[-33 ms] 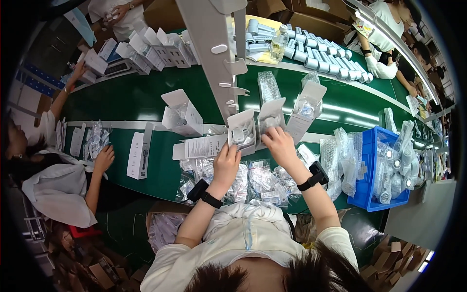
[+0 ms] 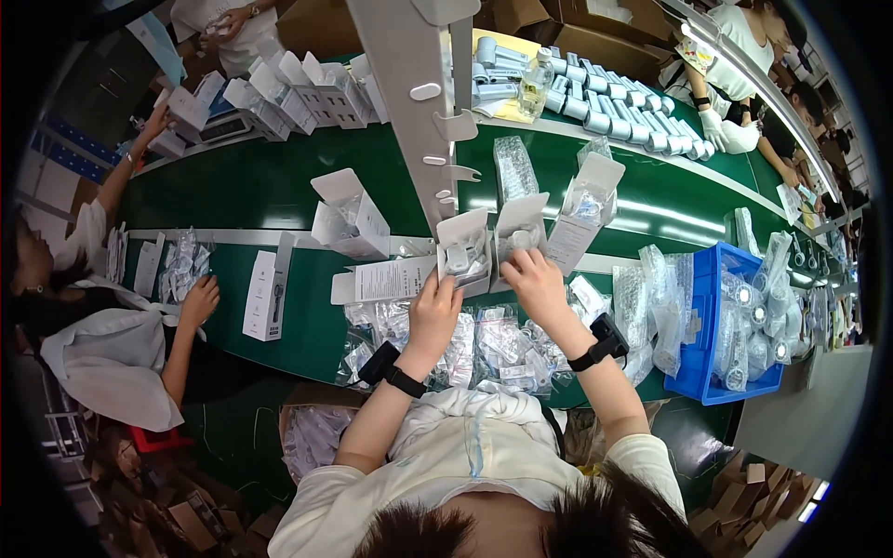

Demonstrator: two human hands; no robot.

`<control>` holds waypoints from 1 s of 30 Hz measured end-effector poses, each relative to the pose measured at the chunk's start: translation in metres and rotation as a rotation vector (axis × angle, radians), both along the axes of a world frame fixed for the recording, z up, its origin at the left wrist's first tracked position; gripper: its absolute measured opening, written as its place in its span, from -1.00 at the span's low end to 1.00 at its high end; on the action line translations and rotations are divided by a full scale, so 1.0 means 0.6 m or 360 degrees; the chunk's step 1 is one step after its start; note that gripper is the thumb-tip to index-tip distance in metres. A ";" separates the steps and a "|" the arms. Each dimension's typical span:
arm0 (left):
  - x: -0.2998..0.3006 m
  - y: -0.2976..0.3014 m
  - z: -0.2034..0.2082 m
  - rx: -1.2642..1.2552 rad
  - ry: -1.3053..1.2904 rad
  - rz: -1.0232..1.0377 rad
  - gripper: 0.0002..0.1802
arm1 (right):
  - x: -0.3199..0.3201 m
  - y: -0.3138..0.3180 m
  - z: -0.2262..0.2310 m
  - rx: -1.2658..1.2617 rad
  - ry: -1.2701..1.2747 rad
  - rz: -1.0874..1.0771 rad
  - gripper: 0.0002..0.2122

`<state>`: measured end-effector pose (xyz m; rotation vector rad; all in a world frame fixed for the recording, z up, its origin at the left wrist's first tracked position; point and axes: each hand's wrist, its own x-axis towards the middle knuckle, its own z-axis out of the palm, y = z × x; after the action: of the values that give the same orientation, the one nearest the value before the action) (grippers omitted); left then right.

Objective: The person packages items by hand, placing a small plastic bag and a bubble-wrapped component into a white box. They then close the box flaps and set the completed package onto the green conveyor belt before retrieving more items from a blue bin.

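Note:
Two white cardboard boxes with raised flaps stand side by side in front of me. Clear-bagged parts show inside the left box, and my left hand pinches its near left edge, fingers bent. At the right box, my right hand has its fingers curled over the near side, where a clear bag shows; the fingertips are partly hidden. Just right stands another open white box with a bagged part in it. Several small clear bags of accessories lie below my hands.
A blue bin of bubble-wrapped parts stands right, beside bubble-wrap sleeves. Left are an open white box and an upright one. A metal post rises ahead. Grey-blue devices line the back; co-workers sit around.
My hands keep their places on the two boxes. At the back right, a co-worker's gloved hand has shifted slightly.

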<state>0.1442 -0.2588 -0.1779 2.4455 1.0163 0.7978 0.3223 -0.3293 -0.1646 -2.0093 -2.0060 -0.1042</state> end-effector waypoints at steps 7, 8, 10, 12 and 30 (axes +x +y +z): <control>-0.008 0.017 -0.008 -0.0117 -0.0176 -0.0164 -0.51 | 0.049 -0.034 0.024 0.0809 0.0569 -0.0004 -0.60; -0.011 0.021 -0.023 -0.0123 -0.0226 -0.0234 -0.45 | 0.086 -0.025 0.011 0.1183 0.0509 -0.0246 -0.54; -0.015 0.027 -0.052 -0.0111 -0.0270 -0.0285 -0.40 | 0.156 0.031 -0.019 0.1164 0.0749 -0.1038 -0.43; 0.013 0.027 -0.074 -0.0187 -0.0567 -0.0288 -0.27 | 0.244 0.054 -0.121 0.0788 0.0852 -0.1194 -0.32; -0.123 -0.010 0.211 -0.0450 -0.1030 -0.0135 0.13 | 0.312 0.199 -0.176 -0.0094 0.1308 -0.0920 -0.26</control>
<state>0.0703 -0.2646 -0.0516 1.7879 0.7075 1.2102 0.5097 -0.2099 -0.2701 -2.1088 -0.9205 0.5677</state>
